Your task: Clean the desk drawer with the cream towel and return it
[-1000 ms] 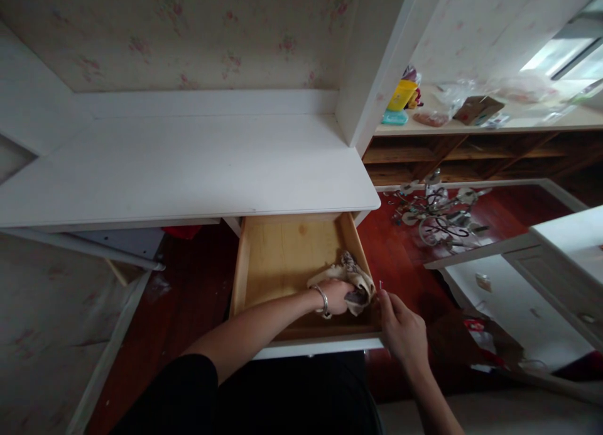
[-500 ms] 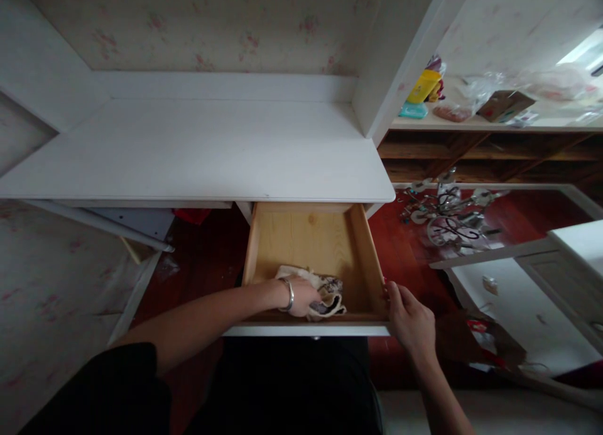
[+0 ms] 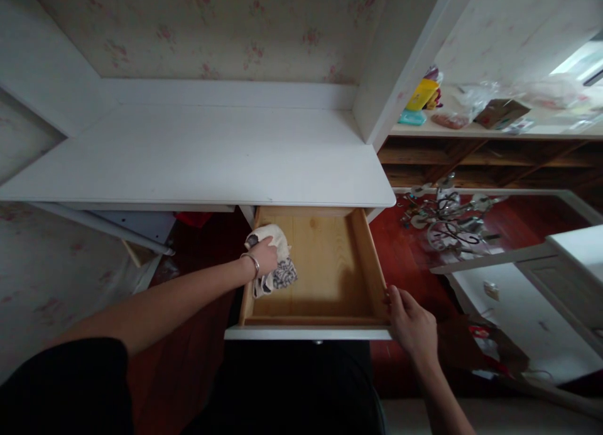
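Observation:
A wooden drawer (image 3: 330, 265) with a white front is pulled out from under the white desk (image 3: 226, 152). My left hand (image 3: 264, 258), a silver bangle at its wrist, is closed on a cream and dark patterned cloth (image 3: 285, 273) at the drawer's left side wall. The cloth is bunched under the fingers and partly hidden by them. My right hand (image 3: 411, 319) grips the drawer's right side near the front corner; its fingertips curl over the edge and are partly hidden.
At right, a metal chandelier (image 3: 452, 218) lies on the red floor (image 3: 400, 253). Behind it, a shelf unit (image 3: 438, 152) carries a yellow container (image 3: 423, 94), plastic bags and a cardboard box (image 3: 500, 113). A white cabinet (image 3: 560, 290) stands at the lower right.
My left hand has carried the cloth from the drawer's front middle to its left side, farther back. The right hand stays at the drawer's right edge.

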The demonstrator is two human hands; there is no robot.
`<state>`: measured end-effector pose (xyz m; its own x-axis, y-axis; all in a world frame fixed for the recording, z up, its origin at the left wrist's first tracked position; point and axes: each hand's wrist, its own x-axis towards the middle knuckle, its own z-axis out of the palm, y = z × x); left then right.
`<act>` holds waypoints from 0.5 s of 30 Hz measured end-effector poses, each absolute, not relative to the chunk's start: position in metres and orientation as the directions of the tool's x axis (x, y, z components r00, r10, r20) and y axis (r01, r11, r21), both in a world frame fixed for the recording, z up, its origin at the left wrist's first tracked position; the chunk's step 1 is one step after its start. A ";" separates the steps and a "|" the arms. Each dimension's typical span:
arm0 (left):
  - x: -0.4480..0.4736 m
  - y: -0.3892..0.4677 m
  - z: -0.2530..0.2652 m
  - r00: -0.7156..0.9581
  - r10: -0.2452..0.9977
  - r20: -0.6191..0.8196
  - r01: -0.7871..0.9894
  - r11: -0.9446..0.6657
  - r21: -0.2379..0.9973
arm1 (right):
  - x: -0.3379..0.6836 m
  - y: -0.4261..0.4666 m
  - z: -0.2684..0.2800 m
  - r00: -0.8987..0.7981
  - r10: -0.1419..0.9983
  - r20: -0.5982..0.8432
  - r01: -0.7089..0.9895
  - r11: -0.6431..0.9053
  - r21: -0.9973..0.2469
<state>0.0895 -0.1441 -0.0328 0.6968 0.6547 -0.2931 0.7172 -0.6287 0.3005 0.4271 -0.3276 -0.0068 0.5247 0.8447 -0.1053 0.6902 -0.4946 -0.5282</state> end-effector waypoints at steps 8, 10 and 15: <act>0.092 -0.081 -0.019 0.706 0.684 -0.183 0.708 -0.679 0.192 | 0.424 -0.327 -0.001 0.497 0.864 -0.082 0.735 -0.469 -0.490; 0.092 -0.081 -0.017 0.704 0.690 -0.168 0.710 -0.682 0.173 | 0.424 -0.327 0.000 0.501 0.861 -0.086 0.733 -0.475 -0.486; 0.090 -0.110 -0.012 0.690 0.715 -0.112 0.722 -0.670 0.171 | 0.424 -0.327 -0.001 0.500 0.862 -0.079 0.732 -0.470 -0.493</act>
